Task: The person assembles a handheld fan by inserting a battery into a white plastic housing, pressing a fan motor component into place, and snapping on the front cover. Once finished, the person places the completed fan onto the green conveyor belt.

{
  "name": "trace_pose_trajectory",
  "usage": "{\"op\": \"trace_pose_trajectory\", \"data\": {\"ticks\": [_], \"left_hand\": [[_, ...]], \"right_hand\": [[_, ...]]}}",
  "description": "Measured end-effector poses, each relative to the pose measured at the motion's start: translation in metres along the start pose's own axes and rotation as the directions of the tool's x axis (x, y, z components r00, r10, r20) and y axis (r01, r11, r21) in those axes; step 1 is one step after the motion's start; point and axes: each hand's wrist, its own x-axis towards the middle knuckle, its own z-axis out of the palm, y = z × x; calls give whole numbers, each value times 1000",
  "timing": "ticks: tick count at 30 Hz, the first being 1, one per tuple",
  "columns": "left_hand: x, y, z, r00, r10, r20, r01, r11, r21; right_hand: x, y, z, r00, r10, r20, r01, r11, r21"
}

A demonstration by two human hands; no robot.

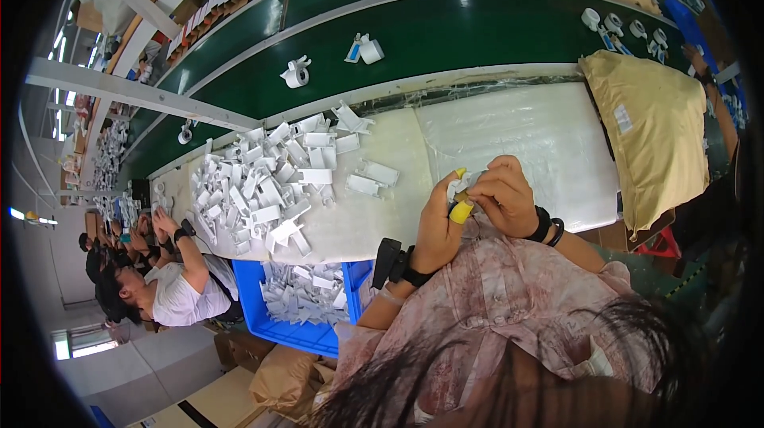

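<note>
My left hand (436, 235) and my right hand (507, 199) are close together over the near edge of the bench. Between their fingertips is a small white plastic part (471, 181), its shape mostly hidden by the fingers. Both hands are closed, pinching it. Yellow finger covers (461, 211) sit on the left hand's fingers. To the left on the bench lies a large pile of white plastic pieces (267, 177), some of them channel-shaped. A few similar white pieces (372, 177) lie apart from the pile, nearer my left hand.
Beyond the bench runs a green conveyor belt (446, 38) carrying white round parts (296, 74). Below the pile stands a blue bin (318, 336) of white pieces. A yellowish sack (649, 133) is at right. A co-worker (179, 285) sits at left; another person's arm (716, 101) shows far right.
</note>
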Motion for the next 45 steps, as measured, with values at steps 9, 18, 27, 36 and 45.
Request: {"op": "trace_pose_trajectory", "data": {"ticks": [9, 18, 27, 36, 45], "left_hand": [[1, -12, 0, 984, 175, -16, -171, 973, 154], [2, -14, -1, 978, 206, 4, -201, 950, 238], [0, -15, 0, 978, 210, -8, -202, 950, 237], [2, 1, -2, 999, 39, -38, -31, 980, 194], [6, -3, -14, 991, -129, 35, 133, 915, -380]], "right_hand": [[-1, 1, 0, 999, -23, 29, 23, 1000, -10], [1, -1, -2, 999, -17, 35, 17, 1000, 0], [-1, 0, 0, 998, -32, 46, 33, 999, -24], [-2, -3, 7, 1000, -14, -5, 13, 999, -42], [-26, 36, 4, 817, 414, 402, -575, 529, 624]]}}
